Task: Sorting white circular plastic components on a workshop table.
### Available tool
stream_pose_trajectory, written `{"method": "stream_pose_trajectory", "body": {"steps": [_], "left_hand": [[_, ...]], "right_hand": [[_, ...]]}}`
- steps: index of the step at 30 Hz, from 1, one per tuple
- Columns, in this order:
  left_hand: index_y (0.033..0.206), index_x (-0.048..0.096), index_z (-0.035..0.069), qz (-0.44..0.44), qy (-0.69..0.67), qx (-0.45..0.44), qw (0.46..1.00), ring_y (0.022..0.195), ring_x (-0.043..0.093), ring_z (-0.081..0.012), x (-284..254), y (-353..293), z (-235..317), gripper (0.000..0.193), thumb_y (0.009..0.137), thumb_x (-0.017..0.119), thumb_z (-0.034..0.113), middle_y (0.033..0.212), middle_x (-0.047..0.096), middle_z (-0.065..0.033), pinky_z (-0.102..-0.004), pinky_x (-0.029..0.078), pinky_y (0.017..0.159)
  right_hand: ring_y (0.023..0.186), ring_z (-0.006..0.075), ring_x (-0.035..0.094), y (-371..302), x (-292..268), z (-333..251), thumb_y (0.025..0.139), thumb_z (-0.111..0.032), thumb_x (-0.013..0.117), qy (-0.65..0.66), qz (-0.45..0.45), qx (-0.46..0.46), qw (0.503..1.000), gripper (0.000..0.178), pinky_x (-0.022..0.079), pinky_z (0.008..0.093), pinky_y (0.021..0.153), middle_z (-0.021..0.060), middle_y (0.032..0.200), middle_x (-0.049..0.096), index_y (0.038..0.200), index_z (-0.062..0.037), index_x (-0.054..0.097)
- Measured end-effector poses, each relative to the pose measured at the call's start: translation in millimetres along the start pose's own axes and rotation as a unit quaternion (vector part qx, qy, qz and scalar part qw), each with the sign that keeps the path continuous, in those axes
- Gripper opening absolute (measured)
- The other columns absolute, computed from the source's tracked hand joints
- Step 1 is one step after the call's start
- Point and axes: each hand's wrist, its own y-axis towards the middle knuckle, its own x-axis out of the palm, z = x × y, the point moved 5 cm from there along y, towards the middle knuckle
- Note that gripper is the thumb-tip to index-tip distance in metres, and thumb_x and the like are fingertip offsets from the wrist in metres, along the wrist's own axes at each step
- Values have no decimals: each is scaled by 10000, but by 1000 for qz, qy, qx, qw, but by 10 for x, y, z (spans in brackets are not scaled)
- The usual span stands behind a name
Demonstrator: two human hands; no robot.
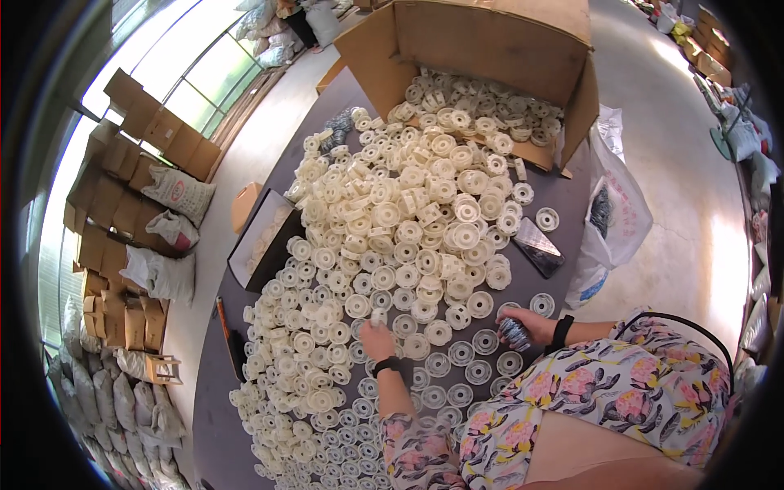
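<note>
My left hand (377, 343) is closed on a small cream plastic wheel (378, 316), held on edge above the near part of the pile. My right hand (536, 325) grips a bundle of grey-blue, shiny ring-like pieces (514, 334) at the right of the table; their exact kind is too small to tell. Around both hands lie many round plastic wheels (438, 331) with hollow centres. Those nearest me, such as the flat wheel (477, 372), lie in rows, while a large heap (392, 214) rises farther off.
A tipped cardboard box (498, 41) spills wheels onto the grey table (214, 408). A phone (539, 247) rests right of the heap, beside a plastic bag (616, 216). At left are a black-sided tray (273, 245) and an orange-handled tool (222, 317). Sacks (178, 193) and cartons stand beyond.
</note>
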Motion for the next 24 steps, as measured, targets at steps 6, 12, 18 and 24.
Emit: {"method": "stream_pose_trajectory", "body": {"steps": [6,12,18,24], "left_hand": [[921,541,-30,-150,-355,-91,918,618,534,-99,264,-329,529,299,764,614,213,753,584,-53,-224,418,534],[1041,489,-34,-402,-292,-47,866,538,505,-85,747,-1087,1514,390,741,632,170,787,562,-64,-197,397,440],[1029,512,-15,-450,-341,-45,824,579,565,-123,1501,-1492,1840,314,774,592,149,787,593,-87,-240,445,481],[1079,502,-8,-376,-179,148,897,842,551,-167,1060,-1595,2215,386,777,602,210,934,588,-77,-308,436,743]], "right_hand": [[678,209,614,-39,-232,-58,842,-421,436,61,35,-13,997,342,485,323,498,104,770,607,872,-91,520],[644,232,614,-122,-368,-101,833,-443,445,75,33,-47,996,367,497,330,502,107,737,610,831,-86,526],[639,225,613,-257,-780,55,854,-417,392,126,51,-75,988,342,499,344,501,115,747,612,901,-105,525],[648,243,614,-377,-838,30,860,-427,379,82,28,-82,993,349,501,361,491,134,781,606,946,-110,499]]}}
